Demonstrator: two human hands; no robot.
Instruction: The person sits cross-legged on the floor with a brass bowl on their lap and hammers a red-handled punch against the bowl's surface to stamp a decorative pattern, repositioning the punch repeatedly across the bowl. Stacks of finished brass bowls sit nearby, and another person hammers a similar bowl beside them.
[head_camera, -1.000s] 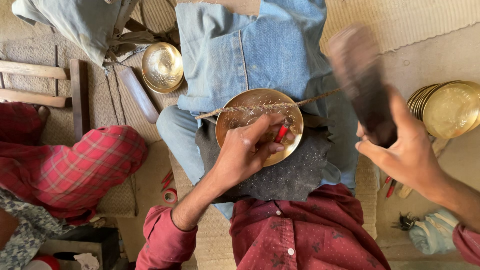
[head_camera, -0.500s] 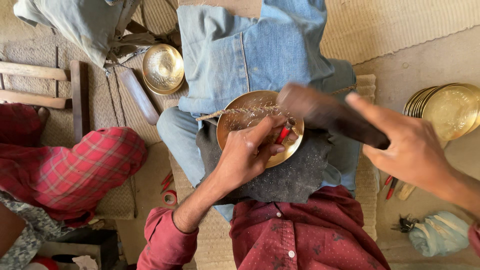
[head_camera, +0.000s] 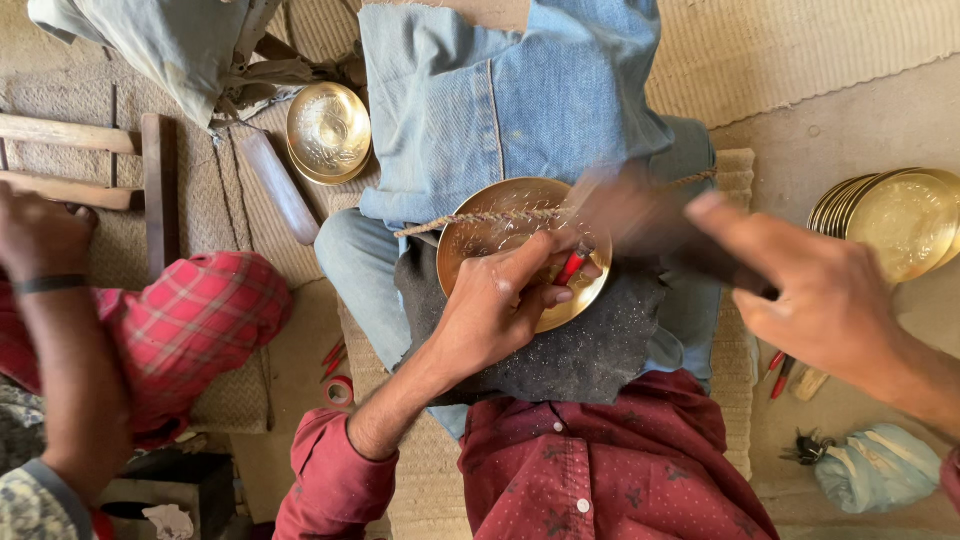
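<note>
A round brass plate (head_camera: 480, 225) rests on a dark speckled pad (head_camera: 590, 350) across my lap, with a twisted cord (head_camera: 470, 220) stretched over it. My left hand (head_camera: 495, 305) holds a small red-handled punch tool (head_camera: 572, 265) upright against the plate's surface. My right hand (head_camera: 815, 290) grips a dark wooden mallet (head_camera: 640, 215), blurred with motion, its head just above the punch. I wear jeans and a maroon shirt.
A stack of brass plates (head_camera: 895, 225) stands at the right, another brass plate (head_camera: 328, 132) at upper left next to a wooden stick (head_camera: 280, 185). Red-handled tools (head_camera: 778, 370) lie by my right side. Another person's arm (head_camera: 70, 350) and red checked cloth (head_camera: 195, 320) fill the left.
My right hand has swung the mallet down from up at the right onto the punch. Another person's arm has come into view at the left. My left hand stays on the plate.
</note>
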